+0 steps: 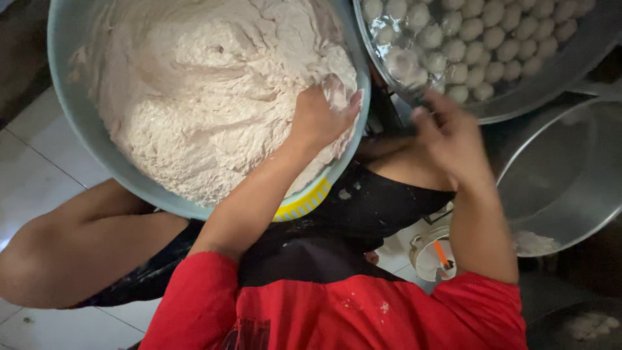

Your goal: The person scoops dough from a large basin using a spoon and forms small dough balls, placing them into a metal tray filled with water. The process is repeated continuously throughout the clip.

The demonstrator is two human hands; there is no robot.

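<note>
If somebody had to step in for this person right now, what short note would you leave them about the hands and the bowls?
Left hand: sunk in the pale paste at the near rim of the blue-grey basin, fingers coated.
Right hand: blurred, at the rim of the metal pan; I cannot tell whether it holds anything.
Done: many pale balls sit in water in that pan.
Left: the basin is heaped with paste. An empty metal bowl stands to the right.

The right hand (pixel 450 139) is motion-blurred, so its grip cannot be read. The left hand's fingertips (pixel 343 97) sink into the paste (pixel 207 91). The frame's top edge cuts the blue basin (pixel 84 129) and steel bowl (pixel 518 107).
</note>
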